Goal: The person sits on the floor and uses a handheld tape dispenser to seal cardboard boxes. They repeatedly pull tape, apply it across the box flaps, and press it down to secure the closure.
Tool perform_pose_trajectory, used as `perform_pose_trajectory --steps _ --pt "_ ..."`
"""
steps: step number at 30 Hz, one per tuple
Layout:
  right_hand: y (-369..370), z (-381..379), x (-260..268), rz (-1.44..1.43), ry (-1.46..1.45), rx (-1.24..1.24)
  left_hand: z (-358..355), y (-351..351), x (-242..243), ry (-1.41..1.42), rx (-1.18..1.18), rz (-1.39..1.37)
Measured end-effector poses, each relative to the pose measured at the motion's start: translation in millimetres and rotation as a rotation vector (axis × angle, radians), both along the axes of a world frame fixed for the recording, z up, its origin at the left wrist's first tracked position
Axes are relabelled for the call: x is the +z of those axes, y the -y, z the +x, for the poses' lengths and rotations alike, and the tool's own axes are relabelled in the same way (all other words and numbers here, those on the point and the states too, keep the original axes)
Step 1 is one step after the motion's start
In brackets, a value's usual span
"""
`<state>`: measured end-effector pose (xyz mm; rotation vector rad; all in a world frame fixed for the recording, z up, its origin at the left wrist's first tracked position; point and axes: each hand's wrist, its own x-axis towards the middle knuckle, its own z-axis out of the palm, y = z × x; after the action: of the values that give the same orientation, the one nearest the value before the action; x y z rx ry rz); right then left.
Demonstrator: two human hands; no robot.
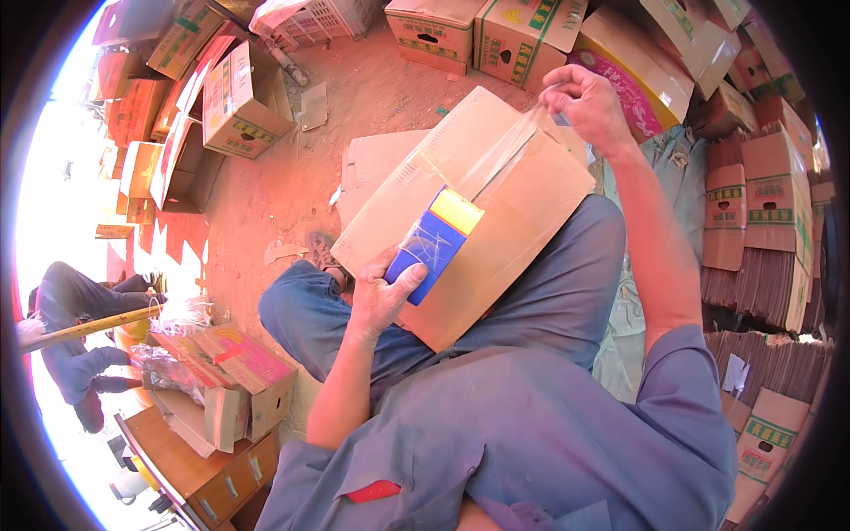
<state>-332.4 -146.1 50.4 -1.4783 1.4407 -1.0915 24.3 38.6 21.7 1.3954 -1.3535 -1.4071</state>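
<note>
A plain brown cardboard carton [458, 265] rests tilted across the person's lap and legs. My left hand [385, 292] grips a blue and yellow rectangular block [428, 249] against the carton's near side. Clear film, apparently tape, is stuck in wrinkles on the block's blue face. Beyond the carton's far right edge, my right hand [584, 106] pinches the end of a strip of clear tape [511, 149]. The strip stretches down from those fingers to a seam in the carton, where a dark gap shows beneath it.
Flattened cardboard [378, 156] lies on the dirt floor behind the carton. Banana boxes [524, 40] line the far side, with an open box [246, 99] at left. Folded cartons [770, 206] are stacked at right. A wooden desk [219, 478] and another person [86, 358] are at lower left.
</note>
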Motion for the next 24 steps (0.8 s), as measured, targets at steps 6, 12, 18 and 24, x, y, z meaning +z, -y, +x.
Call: perform_pose_trajectory --steps 6,12,18,24 --pt "75.3 -78.9 -91.1 0.147 -0.399 -0.237 -52.1 31.8 2.3 0.115 0.043 0.007" --pt "77.6 -44.6 -216.5 0.289 -0.426 -0.084 -49.0 37.6 -4.8 0.112 0.07 0.007" --pt "81.4 -86.7 -269.8 0.42 -0.934 -0.081 -49.5 38.9 -3.4 0.007 0.095 0.021" --pt "47.5 -17.6 -139.0 0.659 0.065 0.102 -50.0 36.1 -5.3 0.062 0.105 0.065"
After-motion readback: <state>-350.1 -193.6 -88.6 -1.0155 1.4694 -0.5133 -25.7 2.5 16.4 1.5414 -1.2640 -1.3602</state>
